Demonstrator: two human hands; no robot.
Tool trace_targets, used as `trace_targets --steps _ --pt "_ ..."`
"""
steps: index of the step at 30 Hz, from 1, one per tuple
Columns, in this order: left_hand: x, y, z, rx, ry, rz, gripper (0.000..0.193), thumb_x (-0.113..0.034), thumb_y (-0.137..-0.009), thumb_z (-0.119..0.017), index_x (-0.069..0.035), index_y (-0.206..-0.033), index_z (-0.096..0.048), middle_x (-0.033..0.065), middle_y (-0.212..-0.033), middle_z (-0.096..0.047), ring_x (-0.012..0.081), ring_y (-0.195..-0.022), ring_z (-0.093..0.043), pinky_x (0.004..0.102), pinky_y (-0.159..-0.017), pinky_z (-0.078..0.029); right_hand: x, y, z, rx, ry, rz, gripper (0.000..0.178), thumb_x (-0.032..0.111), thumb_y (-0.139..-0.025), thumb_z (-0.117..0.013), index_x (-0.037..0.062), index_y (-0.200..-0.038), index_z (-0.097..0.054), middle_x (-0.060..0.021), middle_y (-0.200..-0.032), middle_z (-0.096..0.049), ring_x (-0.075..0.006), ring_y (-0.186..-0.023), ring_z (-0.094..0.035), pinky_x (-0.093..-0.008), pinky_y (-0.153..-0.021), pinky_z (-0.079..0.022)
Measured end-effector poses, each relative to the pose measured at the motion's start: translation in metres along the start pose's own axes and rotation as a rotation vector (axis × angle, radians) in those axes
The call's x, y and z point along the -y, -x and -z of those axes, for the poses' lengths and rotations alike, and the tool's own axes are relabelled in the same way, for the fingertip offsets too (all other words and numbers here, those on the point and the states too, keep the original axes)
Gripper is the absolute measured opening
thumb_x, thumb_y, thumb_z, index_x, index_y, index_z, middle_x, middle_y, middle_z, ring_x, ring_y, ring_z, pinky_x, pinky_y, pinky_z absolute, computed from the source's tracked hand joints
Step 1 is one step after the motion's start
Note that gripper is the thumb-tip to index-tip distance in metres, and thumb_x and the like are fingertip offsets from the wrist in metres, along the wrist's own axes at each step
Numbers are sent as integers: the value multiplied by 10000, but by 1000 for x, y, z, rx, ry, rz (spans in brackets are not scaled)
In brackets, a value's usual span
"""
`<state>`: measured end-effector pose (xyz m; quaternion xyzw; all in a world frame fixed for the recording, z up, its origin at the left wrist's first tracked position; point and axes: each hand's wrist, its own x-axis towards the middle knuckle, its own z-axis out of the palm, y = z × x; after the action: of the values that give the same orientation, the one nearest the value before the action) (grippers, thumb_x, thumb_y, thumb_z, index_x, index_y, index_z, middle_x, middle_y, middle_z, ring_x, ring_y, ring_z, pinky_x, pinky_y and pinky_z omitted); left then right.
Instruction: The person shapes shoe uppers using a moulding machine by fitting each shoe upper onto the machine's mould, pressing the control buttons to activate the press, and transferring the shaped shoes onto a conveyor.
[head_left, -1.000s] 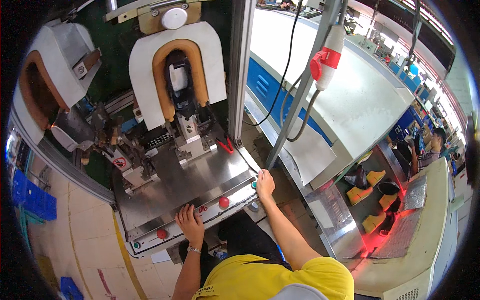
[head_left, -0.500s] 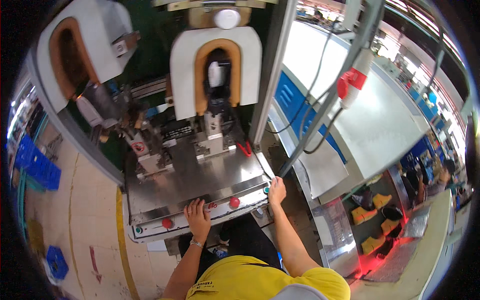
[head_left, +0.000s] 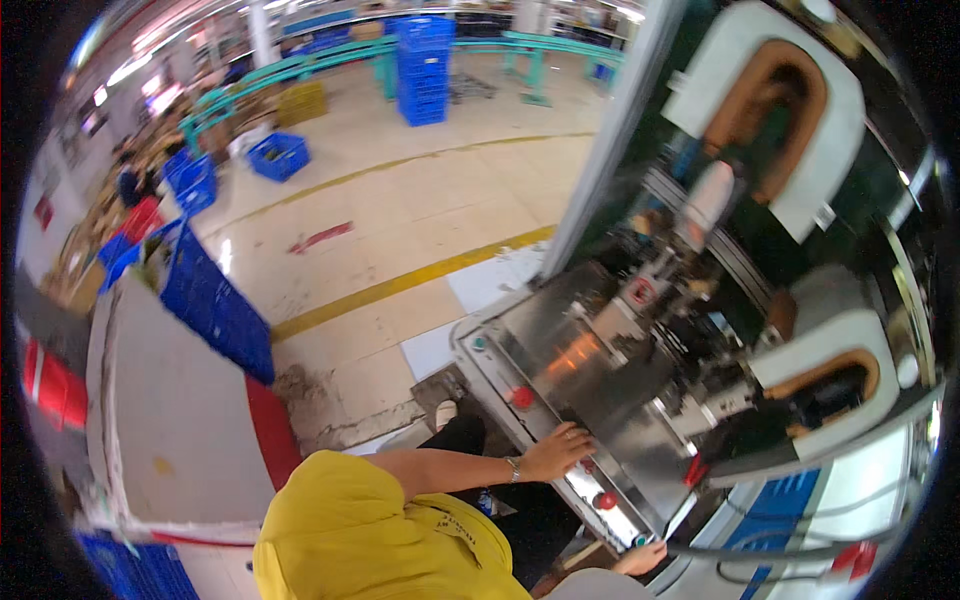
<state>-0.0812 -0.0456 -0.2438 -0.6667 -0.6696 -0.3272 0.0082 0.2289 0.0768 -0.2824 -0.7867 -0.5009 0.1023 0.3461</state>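
Note:
My left hand (head_left: 558, 452) rests on the front edge of a machine's metal table (head_left: 640, 440), fingers stretched out and holding nothing visible. Nearest to it on the front strip are a red push button (head_left: 605, 500) and, farther off, another red button (head_left: 522, 397). My right hand (head_left: 640, 558) is at the table's right front corner, by a green button (head_left: 641, 541). Its fingers look closed near a thin white strip (head_left: 682, 512); whatever they grip is unclear. Two stations rise behind, each with a white housing (head_left: 848, 115) lined by a brown arch (head_left: 815, 85). A red-handled tool (head_left: 695, 470) lies near the right corner.
A grey-white cabinet (head_left: 180, 420) stands close on my left, with blue crates (head_left: 215, 300) beside it. Beyond the yellow floor line (head_left: 400, 285) are a crate stack (head_left: 424, 75) and a green rail (head_left: 300, 65). A grey post (head_left: 625, 140) borders the machine. Cables hang at lower right.
My view has swung to the left, so the machine now appears at the right and the floor and crates show. Both hands remain at about the same places along the machine's front edge.

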Motion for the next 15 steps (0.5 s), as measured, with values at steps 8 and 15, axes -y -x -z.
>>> trace_targets --steps 8,15 --pt "4 9 6 75 -57 74 388 -202 -816 -492 -112 -1189 -436 66 -1231 -410 217 -1190 -322 415 -1043 -159 4 8 -14 -197 -60 175 242 220 -815 -508 4 -891 -585 -175 -813 -596 -308 -709 -562 -365 -634 -438" --pt "7 7 -2 55 -40 71 465 -191 -767 -536 -101 -1206 -409 91 -1237 -398 232 -1201 -311 420 -1046 -154 22 16 0 -160 -17 213 294 272 -824 -515 -2 -916 -571 -200 -839 -587 -337 -746 -560 -389 -642 -441"
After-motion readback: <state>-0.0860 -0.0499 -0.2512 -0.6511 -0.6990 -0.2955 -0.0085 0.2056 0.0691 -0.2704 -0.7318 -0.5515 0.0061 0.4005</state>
